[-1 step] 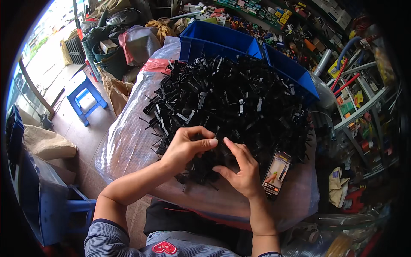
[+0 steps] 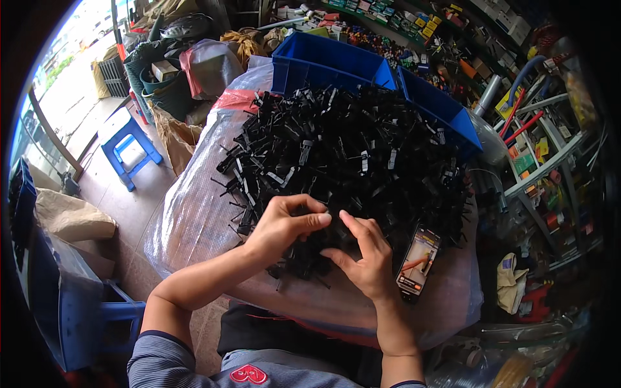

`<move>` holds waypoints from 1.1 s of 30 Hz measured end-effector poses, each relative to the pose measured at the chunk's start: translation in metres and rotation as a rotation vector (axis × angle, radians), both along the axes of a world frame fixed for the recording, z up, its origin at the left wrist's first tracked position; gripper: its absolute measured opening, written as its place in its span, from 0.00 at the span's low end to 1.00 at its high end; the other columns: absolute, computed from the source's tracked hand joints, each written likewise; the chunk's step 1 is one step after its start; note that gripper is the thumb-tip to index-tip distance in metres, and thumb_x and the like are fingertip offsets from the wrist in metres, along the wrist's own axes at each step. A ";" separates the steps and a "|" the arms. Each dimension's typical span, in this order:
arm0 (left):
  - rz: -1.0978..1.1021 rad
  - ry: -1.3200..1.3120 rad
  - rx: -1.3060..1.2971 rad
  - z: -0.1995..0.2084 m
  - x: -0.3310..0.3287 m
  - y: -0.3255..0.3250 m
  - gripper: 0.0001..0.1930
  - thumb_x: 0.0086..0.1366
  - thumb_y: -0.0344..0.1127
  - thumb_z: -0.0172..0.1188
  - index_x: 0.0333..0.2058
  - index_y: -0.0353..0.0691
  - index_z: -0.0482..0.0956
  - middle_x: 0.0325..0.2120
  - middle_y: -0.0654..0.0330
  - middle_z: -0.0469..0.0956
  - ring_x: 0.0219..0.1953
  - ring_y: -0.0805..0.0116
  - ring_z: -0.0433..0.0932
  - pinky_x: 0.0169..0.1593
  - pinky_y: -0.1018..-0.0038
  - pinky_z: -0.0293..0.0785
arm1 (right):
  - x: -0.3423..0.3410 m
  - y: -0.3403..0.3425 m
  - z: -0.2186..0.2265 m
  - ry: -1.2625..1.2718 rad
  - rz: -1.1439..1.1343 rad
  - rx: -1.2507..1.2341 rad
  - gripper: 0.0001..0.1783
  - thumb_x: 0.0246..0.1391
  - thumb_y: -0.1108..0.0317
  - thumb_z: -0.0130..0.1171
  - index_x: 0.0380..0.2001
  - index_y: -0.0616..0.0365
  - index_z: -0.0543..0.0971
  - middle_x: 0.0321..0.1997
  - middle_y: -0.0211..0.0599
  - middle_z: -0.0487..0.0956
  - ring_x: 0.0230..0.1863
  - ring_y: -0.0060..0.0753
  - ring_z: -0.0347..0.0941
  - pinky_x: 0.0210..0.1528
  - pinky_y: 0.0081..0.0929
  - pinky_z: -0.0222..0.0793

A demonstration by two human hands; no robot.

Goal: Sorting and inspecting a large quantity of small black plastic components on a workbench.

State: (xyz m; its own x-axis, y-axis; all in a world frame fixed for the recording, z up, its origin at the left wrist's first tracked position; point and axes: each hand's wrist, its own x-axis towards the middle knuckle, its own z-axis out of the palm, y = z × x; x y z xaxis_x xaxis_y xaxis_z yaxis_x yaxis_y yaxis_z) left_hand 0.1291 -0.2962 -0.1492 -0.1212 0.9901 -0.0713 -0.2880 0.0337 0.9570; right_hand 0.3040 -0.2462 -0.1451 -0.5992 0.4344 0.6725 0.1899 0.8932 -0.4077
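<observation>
A large heap of small black plastic parts with thin pins and pale strips is spread over a table. Above its near edge, my left hand is pinched, thumb against forefinger; what it holds, if anything, is lost against the black heap. Just to the right, my right hand has its thumb and fingers apart, its forefinger close to the left fingertips. Nothing can be made out in that right hand. Beside it lies a phone with a lit screen.
Translucent plastic sheeting covers the table. Behind the heap stand a blue bin and another blue bin. A blue stool is on the floor to the left. A metal rack and crowded shelves border the right and back.
My two hands have shifted only very slightly, holding the same poses. The picture on the phone's screen has changed. The heap looks the same.
</observation>
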 end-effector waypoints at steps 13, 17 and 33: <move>0.166 0.376 0.327 -0.016 0.019 -0.007 0.08 0.53 0.30 0.66 0.27 0.34 0.75 0.24 0.68 0.72 0.28 0.82 0.68 0.33 0.84 0.65 | -0.012 -0.010 -0.024 -0.138 -0.220 0.148 0.22 0.45 0.79 0.56 0.47 0.66 0.69 0.36 0.46 0.72 0.34 0.45 0.70 0.36 0.33 0.68; 0.084 0.192 0.182 -0.016 0.015 -0.003 0.08 0.54 0.31 0.64 0.29 0.36 0.74 0.25 0.67 0.72 0.29 0.82 0.68 0.33 0.84 0.65 | -0.015 -0.006 -0.023 -0.154 -0.259 0.123 0.20 0.45 0.76 0.58 0.45 0.64 0.70 0.37 0.46 0.72 0.38 0.46 0.70 0.36 0.32 0.68; -0.166 -0.456 0.001 -0.012 -0.014 0.011 0.11 0.59 0.36 0.56 0.40 0.42 0.73 0.23 0.69 0.73 0.26 0.77 0.76 0.16 0.86 0.53 | 0.022 0.039 -0.010 0.137 -0.329 -0.395 0.11 0.47 0.77 0.58 0.37 0.63 0.76 0.28 0.27 0.71 0.25 0.15 0.63 0.29 0.14 0.62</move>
